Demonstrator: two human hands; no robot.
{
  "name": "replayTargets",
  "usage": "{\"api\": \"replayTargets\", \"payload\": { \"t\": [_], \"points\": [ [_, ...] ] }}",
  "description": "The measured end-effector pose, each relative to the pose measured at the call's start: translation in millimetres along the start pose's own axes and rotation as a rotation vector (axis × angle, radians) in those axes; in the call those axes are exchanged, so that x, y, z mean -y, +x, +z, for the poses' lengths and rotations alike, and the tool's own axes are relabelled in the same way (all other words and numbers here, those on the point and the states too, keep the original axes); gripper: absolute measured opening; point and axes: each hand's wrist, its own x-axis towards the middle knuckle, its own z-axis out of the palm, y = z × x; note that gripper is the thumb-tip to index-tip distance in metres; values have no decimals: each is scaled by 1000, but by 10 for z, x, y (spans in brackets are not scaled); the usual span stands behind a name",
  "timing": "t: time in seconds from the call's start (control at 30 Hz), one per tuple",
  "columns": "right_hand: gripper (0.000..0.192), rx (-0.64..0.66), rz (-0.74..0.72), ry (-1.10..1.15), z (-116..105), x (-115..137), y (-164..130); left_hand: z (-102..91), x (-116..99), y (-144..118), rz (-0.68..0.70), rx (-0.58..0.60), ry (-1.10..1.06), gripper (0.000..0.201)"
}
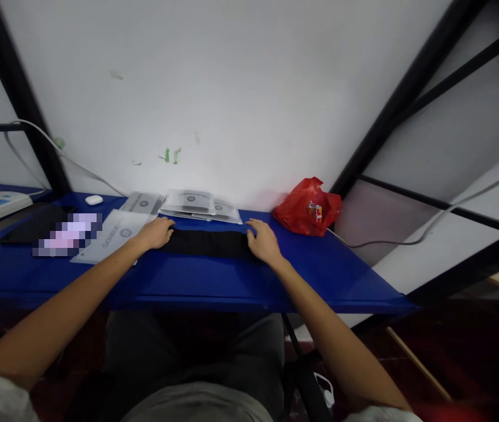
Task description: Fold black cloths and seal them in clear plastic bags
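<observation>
A long strip of black folded cloth point(209, 242) lies flat across the blue desk, running from one hand to the other. My left hand point(156, 233) rests at its left end, fingers stretched forward and the thumb apart from them. At the opposite end, my right hand point(264, 240) touches the cloth with its thumb and fingers spread. Neither hand lifts the cloth. Close to my left wrist lies a flat printed grey-white plastic pouch point(119, 231), partly under my forearm.
Behind the cloth lie several more printed pouches point(190, 200) against the wall. A crumpled red plastic bag point(308, 208) sits at the back right of the desk point(214, 281). To the left are a white oval case point(94, 200), a pixelated bright patch and a power strip point(0, 206).
</observation>
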Motion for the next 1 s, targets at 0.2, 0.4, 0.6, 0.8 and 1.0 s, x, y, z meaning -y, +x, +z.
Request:
{"api": "replayTargets", "payload": {
  "t": [0.2, 0.4, 0.6, 0.8, 1.0],
  "points": [
    [49, 235, -249, 8, 196, 153, -201, -179, -159, -119, 10, 171, -25, 41],
    [46, 251, -195, 14, 255, -202, -152, -300, -207, -294, 5, 247, -165, 51],
    [43, 188, -202, 81, 223, -289, -120, -325, -300, -407, -53, 416, -297, 38],
    [39, 158, -188, 118, 152, -334, -109, -395, -307, -472, -56, 388, -343, 25],
    [38, 185, -162, 76, 141, -428, -176, -447, -94, -466, -177, 376, -495, 23]
  ]
}}
